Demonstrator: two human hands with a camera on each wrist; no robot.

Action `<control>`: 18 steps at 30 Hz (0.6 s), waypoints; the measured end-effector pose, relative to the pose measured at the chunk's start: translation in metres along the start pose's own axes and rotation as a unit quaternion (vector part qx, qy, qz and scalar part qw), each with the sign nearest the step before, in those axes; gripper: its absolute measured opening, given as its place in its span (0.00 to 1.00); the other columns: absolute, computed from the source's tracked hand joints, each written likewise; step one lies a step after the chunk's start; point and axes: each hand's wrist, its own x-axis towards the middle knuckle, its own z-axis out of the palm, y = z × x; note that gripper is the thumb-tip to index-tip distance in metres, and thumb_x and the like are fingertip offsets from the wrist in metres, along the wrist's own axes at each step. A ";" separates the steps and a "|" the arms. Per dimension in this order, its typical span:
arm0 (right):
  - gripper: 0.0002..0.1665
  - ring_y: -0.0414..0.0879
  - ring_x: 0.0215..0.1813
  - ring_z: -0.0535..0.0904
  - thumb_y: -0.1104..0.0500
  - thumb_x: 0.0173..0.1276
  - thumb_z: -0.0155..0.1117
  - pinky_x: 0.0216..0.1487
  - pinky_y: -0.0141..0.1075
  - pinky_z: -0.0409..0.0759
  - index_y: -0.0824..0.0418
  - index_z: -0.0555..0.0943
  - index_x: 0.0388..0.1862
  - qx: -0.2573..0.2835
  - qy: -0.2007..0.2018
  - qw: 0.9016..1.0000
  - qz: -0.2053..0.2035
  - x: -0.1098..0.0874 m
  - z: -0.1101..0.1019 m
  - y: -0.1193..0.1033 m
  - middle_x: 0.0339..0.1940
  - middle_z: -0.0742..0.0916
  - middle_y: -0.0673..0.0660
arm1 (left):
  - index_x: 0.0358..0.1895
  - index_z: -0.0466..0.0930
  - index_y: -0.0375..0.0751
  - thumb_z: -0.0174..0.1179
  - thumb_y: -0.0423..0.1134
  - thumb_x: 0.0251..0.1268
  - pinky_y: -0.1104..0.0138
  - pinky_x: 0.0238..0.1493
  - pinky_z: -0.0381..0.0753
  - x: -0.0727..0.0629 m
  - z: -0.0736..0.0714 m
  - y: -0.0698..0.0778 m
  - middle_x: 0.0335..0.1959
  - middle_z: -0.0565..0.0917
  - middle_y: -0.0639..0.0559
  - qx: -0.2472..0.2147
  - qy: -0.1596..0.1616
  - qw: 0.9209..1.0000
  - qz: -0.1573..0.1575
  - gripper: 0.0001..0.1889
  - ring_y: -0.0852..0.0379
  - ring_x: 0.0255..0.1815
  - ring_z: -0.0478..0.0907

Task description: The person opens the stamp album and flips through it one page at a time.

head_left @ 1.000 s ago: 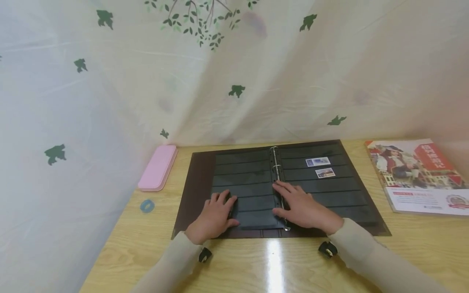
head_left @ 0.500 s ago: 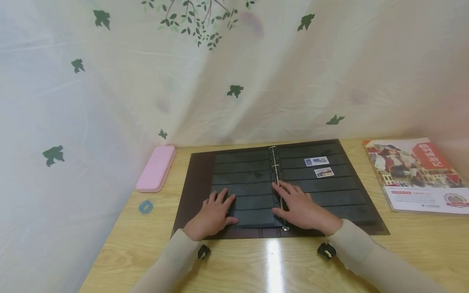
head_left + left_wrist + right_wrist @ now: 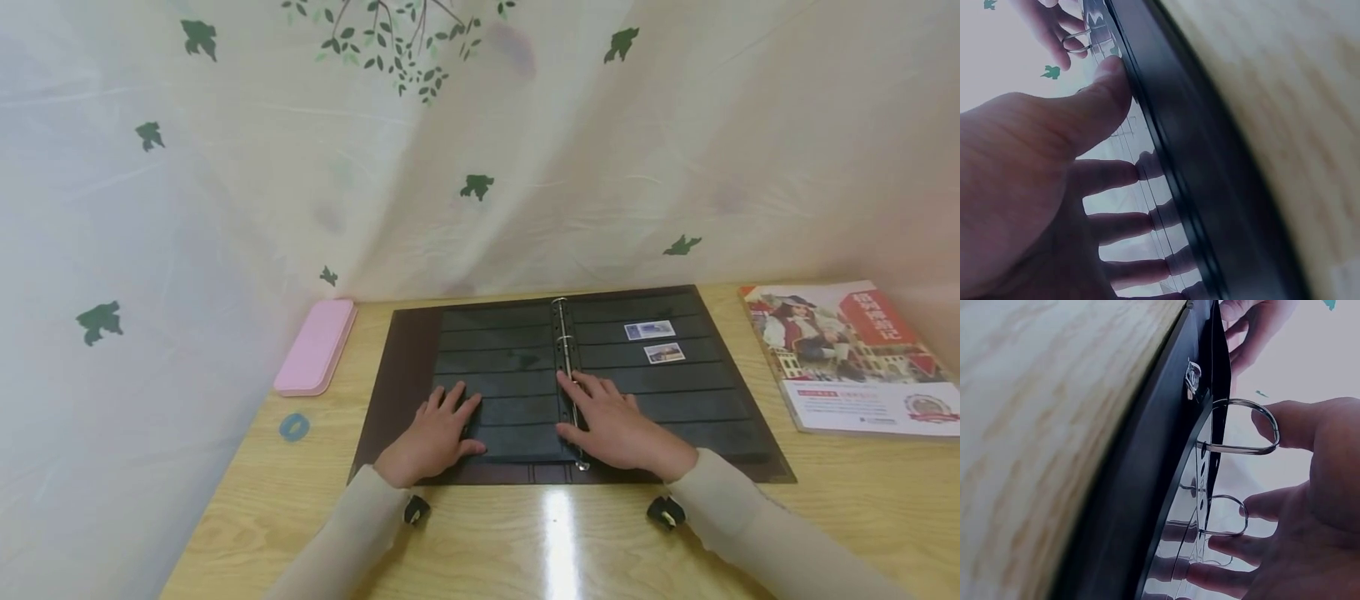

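Observation:
A stamp album (image 3: 397,367) with black strip-pocket pages lies spread wide on the table in the head view. My left hand (image 3: 429,440) rests on the lower part of its left page (image 3: 517,408), fingers spread; the left wrist view shows the fingertips touching the glossy page. Over the spine lies my right hand (image 3: 617,427), fingers extended. In the right wrist view its thumb and a finger touch the metal binder rings (image 3: 1275,434), without visibly curling round them. Two stamps, a blue one (image 3: 650,330) and a brownish one (image 3: 664,353), sit on the upper right page.
A pink case (image 3: 317,347) and a small blue ring-shaped item (image 3: 294,427) lie left of the album. On the right is a book (image 3: 855,358) with an illustrated cover. A pale curtain (image 3: 480,125) with leaf prints hangs behind the wooden table (image 3: 480,542).
The head view has shifted slightly, moving the scene a little left in the picture. Both hands keep nearly the same place on the album.

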 end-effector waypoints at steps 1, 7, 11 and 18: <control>0.45 0.68 0.68 0.56 0.44 0.69 0.57 0.52 0.69 0.57 0.59 0.51 0.76 0.000 0.000 1.000 0.000 0.000 0.000 0.000 0.72 0.59 0.66 | 0.72 0.59 0.43 0.54 0.59 0.63 0.42 0.61 0.58 0.000 0.000 0.000 0.73 0.53 0.38 0.000 0.001 1.000 0.001 0.38 0.30 0.69 0.50; 0.44 0.68 0.69 0.54 0.43 0.70 0.55 0.55 0.70 0.55 0.59 0.51 0.77 0.025 -0.002 1.000 -0.007 -0.002 -0.001 0.005 0.72 0.59 0.67 | 0.72 0.59 0.44 0.54 0.61 0.63 0.42 0.59 0.61 -0.004 0.001 -0.001 0.72 0.54 0.38 0.013 0.007 1.000 0.003 0.39 0.31 0.68 0.53; 0.43 0.68 0.69 0.54 0.41 0.72 0.51 0.59 0.65 0.58 0.63 0.53 0.75 0.057 0.018 0.998 -0.011 -0.010 -0.010 0.015 0.72 0.60 0.68 | 0.72 0.59 0.46 0.54 0.62 0.62 0.41 0.59 0.62 -0.006 0.003 -0.003 0.72 0.54 0.39 0.012 0.011 1.000 0.000 0.39 0.32 0.69 0.53; 0.37 0.70 0.62 0.62 0.43 0.71 0.53 0.56 0.62 0.63 0.71 0.68 0.65 0.024 0.077 0.996 0.047 -0.042 -0.037 0.054 0.62 0.69 0.73 | 0.71 0.61 0.44 0.55 0.62 0.62 0.39 0.56 0.63 -0.005 0.005 -0.002 0.71 0.57 0.37 0.020 0.026 0.999 0.010 0.38 0.31 0.67 0.55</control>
